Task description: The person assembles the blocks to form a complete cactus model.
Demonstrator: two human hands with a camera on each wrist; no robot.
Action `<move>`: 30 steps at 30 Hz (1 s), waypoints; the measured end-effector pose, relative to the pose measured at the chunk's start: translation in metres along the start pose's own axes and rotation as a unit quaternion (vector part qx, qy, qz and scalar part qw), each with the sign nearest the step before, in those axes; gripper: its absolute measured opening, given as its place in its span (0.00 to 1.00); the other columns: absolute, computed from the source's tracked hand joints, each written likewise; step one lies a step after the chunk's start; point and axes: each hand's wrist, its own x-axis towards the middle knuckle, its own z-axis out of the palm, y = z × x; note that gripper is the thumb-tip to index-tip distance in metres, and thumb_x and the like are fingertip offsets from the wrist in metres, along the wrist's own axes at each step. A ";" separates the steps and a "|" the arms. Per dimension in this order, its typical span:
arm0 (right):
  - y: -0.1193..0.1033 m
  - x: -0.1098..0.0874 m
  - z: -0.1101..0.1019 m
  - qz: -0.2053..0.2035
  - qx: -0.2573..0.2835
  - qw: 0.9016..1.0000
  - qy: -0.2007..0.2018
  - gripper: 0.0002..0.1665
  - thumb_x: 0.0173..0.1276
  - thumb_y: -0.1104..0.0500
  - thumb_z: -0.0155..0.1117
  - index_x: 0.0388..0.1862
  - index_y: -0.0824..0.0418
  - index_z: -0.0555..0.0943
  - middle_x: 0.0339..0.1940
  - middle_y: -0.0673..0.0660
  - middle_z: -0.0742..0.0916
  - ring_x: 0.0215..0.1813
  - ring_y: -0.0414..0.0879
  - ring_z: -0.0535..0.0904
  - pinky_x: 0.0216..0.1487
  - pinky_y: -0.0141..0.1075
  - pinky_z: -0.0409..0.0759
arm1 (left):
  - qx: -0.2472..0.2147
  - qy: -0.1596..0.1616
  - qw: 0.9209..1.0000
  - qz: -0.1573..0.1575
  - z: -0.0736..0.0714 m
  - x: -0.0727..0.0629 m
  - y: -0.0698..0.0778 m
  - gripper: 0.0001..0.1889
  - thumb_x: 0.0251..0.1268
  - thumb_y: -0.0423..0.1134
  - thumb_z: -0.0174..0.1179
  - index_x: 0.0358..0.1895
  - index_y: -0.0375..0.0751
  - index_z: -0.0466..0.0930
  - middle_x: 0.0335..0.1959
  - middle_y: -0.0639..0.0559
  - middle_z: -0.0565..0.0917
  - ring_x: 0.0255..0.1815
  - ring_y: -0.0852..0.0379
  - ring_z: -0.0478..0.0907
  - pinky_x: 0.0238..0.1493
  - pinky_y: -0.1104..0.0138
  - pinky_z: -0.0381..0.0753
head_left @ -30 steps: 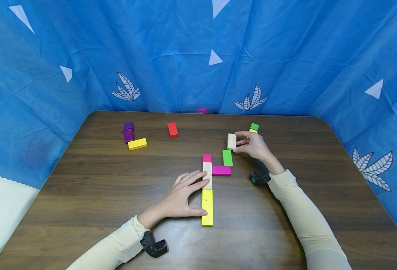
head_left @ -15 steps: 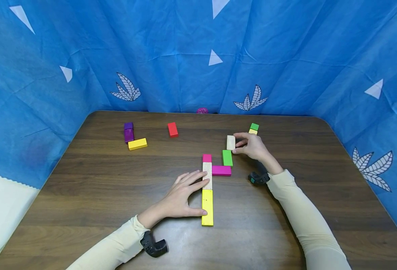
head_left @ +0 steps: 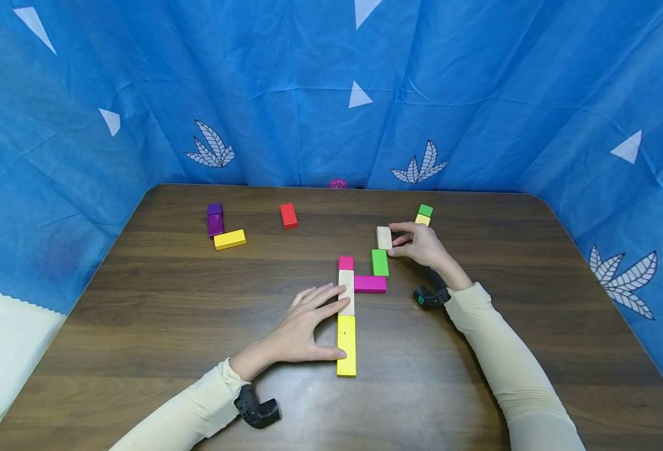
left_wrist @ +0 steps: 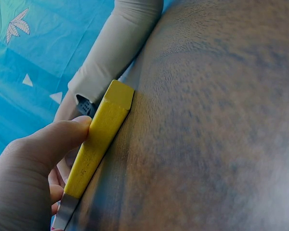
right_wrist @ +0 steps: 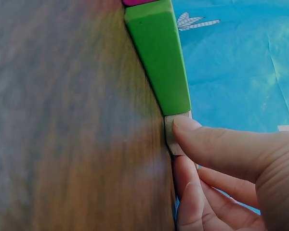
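Note:
My left hand [head_left: 300,327] lies spread beside a straight row of blocks, its fingertips on the pale wooden part [head_left: 346,280] and its thumb touching the yellow block [head_left: 347,335]. In the left wrist view that thumb presses the side of the yellow block [left_wrist: 98,144]. A pink block [head_left: 346,263] tops the row; a magenta block [head_left: 370,285] juts rightward from it. A green block [head_left: 380,263] stands off the magenta one's far side. At the green block's far end, my right hand [head_left: 422,243] holds a small pale wooden block [head_left: 384,238] between thumb and forefinger.
Beyond the right hand lie a pale yellow block [head_left: 423,220] and a green block [head_left: 426,210]. Farther left are a red block [head_left: 289,216], purple blocks [head_left: 215,222] and a yellow block [head_left: 230,240]. A blue cloth [head_left: 297,113] hangs behind the wooden table [head_left: 168,313].
The right hand has brought the small pale block slightly left and down against the green block's end. The left hand and the row have stayed put.

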 end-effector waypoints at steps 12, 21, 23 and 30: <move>0.000 -0.001 0.002 -0.017 0.031 0.999 -0.008 0.35 0.60 0.69 0.70 0.67 0.67 0.72 0.48 0.68 0.86 0.48 0.56 0.83 0.36 0.27 0.78 | 0.002 0.000 1.000 0.001 -0.001 0.001 0.000 0.47 0.47 0.63 0.69 0.72 0.48 0.67 0.76 0.51 0.63 0.77 0.46 0.57 0.72 0.44 0.55; 0.002 0.000 0.004 -0.044 0.037 0.998 -0.012 0.33 0.62 0.71 0.67 0.67 0.70 0.72 0.54 0.69 0.83 0.51 0.59 0.82 0.38 0.24 0.78 | 0.002 0.005 1.000 0.006 0.000 0.001 -0.001 0.47 0.46 0.63 0.69 0.72 0.47 0.67 0.75 0.51 0.64 0.77 0.45 0.57 0.72 0.44 0.55; 0.002 -0.001 0.005 -0.051 0.036 0.998 -0.012 0.33 0.62 0.71 0.67 0.67 0.70 0.72 0.53 0.69 0.83 0.51 0.59 0.82 0.38 0.24 0.78 | 0.003 0.007 1.000 0.008 0.000 0.001 0.000 0.47 0.46 0.63 0.70 0.71 0.46 0.68 0.75 0.51 0.64 0.77 0.45 0.58 0.71 0.44 0.56; 0.003 0.000 0.006 -0.059 0.024 0.998 -0.010 0.31 0.64 0.70 0.66 0.66 0.68 0.73 0.51 0.67 0.85 0.50 0.57 0.83 0.38 0.24 0.78 | 0.004 0.011 1.000 0.009 -0.001 0.001 0.001 0.47 0.45 0.62 0.71 0.71 0.46 0.69 0.74 0.50 0.65 0.76 0.45 0.59 0.71 0.43 0.56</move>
